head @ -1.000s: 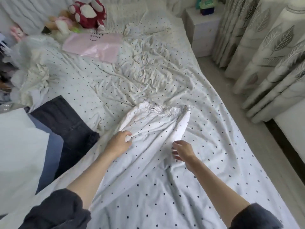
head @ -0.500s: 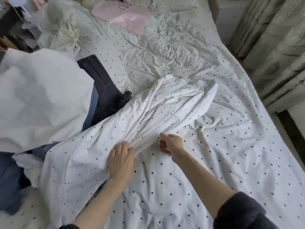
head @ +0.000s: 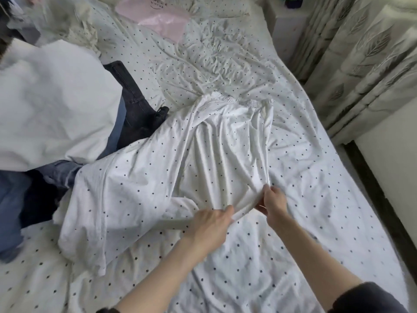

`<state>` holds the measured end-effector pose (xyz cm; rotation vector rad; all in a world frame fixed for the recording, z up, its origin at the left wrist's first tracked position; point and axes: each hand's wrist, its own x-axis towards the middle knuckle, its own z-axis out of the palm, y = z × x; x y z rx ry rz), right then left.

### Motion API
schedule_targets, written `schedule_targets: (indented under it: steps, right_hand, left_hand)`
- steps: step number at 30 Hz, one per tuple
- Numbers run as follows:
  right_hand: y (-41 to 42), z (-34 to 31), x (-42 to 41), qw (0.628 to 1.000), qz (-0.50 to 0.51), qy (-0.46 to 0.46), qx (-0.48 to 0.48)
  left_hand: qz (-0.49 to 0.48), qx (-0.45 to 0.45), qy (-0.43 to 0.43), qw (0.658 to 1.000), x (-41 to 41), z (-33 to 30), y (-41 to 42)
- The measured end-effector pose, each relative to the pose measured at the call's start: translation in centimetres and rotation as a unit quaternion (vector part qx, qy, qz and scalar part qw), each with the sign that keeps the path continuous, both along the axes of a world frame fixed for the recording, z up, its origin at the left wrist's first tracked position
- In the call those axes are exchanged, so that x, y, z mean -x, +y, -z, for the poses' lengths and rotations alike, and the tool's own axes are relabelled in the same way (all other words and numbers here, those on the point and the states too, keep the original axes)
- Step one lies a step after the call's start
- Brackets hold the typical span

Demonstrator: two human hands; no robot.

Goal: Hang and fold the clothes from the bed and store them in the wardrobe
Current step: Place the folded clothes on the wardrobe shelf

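Observation:
White polka-dot trousers (head: 185,159) with an elastic waistband lie spread across the bed (head: 316,199), waistband at the far end. My left hand (head: 212,224) and my right hand (head: 273,202) both pinch the near hem of one trouser leg, close together, lifting the cloth slightly. The other leg trails to the lower left. To the left lie a plain white garment (head: 52,105), dark jeans (head: 137,109) and blue jeans (head: 13,199).
The sheet carries the same dot pattern as the trousers. A pink garment (head: 162,21) and crumpled white clothes (head: 74,30) lie at the head of the bed. A white nightstand (head: 288,30) and patterned curtains (head: 365,64) stand on the right, past the bed's edge.
The trousers have been pulled flatter and spread wider. Both hands slid along the leg towards me to its hem, the right hand moving rightwards. The view tilted down and left.

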<state>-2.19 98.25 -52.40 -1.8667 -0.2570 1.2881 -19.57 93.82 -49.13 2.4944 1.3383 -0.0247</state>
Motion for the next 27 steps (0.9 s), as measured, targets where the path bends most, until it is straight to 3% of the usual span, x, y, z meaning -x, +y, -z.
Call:
schedule_targets:
  steps: [3, 5, 9, 14, 16, 19, 20, 24, 27]
  right_hand:
    - [-0.1, -0.7, -4.8, 0.998, -0.009, -0.067, -0.002]
    - [-1.3, -0.9, -7.5, 0.997, -0.02, -0.08, 0.01]
    - [-5.4, 0.5, -7.5, 0.993, -0.102, 0.052, 0.008]
    - [-10.1, 3.3, -4.9, 0.959, -0.24, 0.133, 0.066]
    - [-10.8, 3.7, -3.8, 0.952, -0.252, 0.149, 0.09]
    - [-11.2, 4.0, -2.5, 0.959, -0.195, 0.176, 0.106]
    - [-11.1, 4.0, -2.4, 0.963, -0.164, 0.186, 0.106]
    - [-11.9, 4.3, -3.2, 0.962, -0.078, 0.243, 0.098]
    - [-12.4, 4.2, -4.2, 0.967, -0.053, 0.233, 0.086]
  left_hand:
    - [0.0, 0.023, -0.047, 0.999, -3.5, 0.3, -1.7]
    - [0.004, 0.05, -0.025, 0.998, -5.5, 1.2, -3.6]
    - [-0.027, 0.128, 0.029, 0.991, -6.3, 3.8, -7.1]
    - [-0.077, 0.23, -0.041, 0.969, -5.8, 5.3, -10.6]
    - [-0.097, 0.198, -0.051, 0.974, -4.7, 5.2, -11.4]
    - [-0.065, -0.002, 0.024, 0.998, -1.8, 5.5, -11.4]
    - [-0.09, -0.016, 0.052, 0.994, -0.8, 5.5, -11.1]
    - [-0.181, 0.099, 0.214, 0.955, 2.3, 6.6, -9.7]
    - [-0.182, 0.045, 0.19, 0.964, 1.3, 7.5, -9.6]
